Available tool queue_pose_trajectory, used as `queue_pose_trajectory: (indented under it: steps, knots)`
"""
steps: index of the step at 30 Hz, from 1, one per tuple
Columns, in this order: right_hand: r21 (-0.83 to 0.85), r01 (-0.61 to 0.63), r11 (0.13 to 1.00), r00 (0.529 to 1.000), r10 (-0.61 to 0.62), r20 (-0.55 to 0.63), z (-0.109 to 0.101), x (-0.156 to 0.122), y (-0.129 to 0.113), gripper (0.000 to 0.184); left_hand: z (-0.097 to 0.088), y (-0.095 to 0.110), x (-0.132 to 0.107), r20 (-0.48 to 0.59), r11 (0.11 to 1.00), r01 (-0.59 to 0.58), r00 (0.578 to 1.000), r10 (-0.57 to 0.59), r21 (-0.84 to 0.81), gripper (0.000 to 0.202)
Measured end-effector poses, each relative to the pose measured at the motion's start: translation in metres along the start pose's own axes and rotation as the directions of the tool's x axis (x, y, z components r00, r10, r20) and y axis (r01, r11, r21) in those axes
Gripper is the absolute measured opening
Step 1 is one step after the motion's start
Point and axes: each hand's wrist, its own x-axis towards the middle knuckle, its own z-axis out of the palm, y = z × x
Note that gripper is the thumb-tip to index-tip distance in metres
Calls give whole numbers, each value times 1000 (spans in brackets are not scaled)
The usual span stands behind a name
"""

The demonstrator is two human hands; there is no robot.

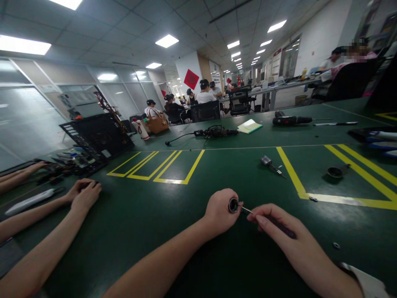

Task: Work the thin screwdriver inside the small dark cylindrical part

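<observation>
My left hand (pixel 222 211) is closed around a small dark cylindrical part (pixel 233 205), its round open end turned towards me. Between the fingers of my right hand (pixel 276 227) is a thin screwdriver (pixel 290 232) with a dark handle. Its slim metal shaft points left and meets the rim of the cylinder; whether the tip is inside cannot be made out. Beyond my hands lies a metal piece with a narrow shaft (pixel 270 164). Farther right, a dark cup-shaped housing (pixel 336 171) rests on its side.
Small metal bits (pixel 336 245) lie on the green table (pixel 149 236). A power screwdriver (pixel 291 120), a notepad (pixel 249 126) and a cabled tool (pixel 214 131) lie farther back. At left, another person's hands (pixel 85 194) work near a black rack (pixel 99 138).
</observation>
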Motion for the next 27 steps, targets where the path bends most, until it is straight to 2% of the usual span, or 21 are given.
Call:
queue_pose_trajectory:
  steps: [5, 10, 12, 15, 18, 21, 24, 27]
  knots:
    - [83, 18, 996, 999, -21, 34, 3, -1, 1, 18, -2, -1, 1, -25, 989, 9, 1000, -13, -148, 17]
    - [322, -119, 939, 985, 70, 160, 0, 2, 4, 19, -3, -3, 1, 75, 917, 52, 997, -24, -396, 16]
    - [394, -145, 907, 981, 80, 177, -1, 3, 5, 19, -2, -4, 1, 111, 894, 64, 994, -16, -443, 16]
    - [367, -109, 924, 988, 62, 138, -2, 3, 9, 20, 0, -5, 1, 90, 922, 49, 996, -15, -384, 15]
    - [194, -52, 980, 996, 38, 76, -1, 0, 10, 20, 1, -5, 1, 26, 973, 32, 999, -26, -230, 14]
    - [54, 12, 998, 998, -15, 55, 1, -2, 9, 20, 1, -3, 0, -15, 992, 34, 999, -37, -122, 13]
    - [73, -3, 997, 998, -2, 64, 3, -1, 7, 19, 0, -2, 0, -24, 991, 23, 999, -26, -129, 12]
    - [195, -88, 977, 993, 70, 97, 3, 2, 7, 19, -2, -4, 1, -17, 976, 27, 999, -32, -218, 12]
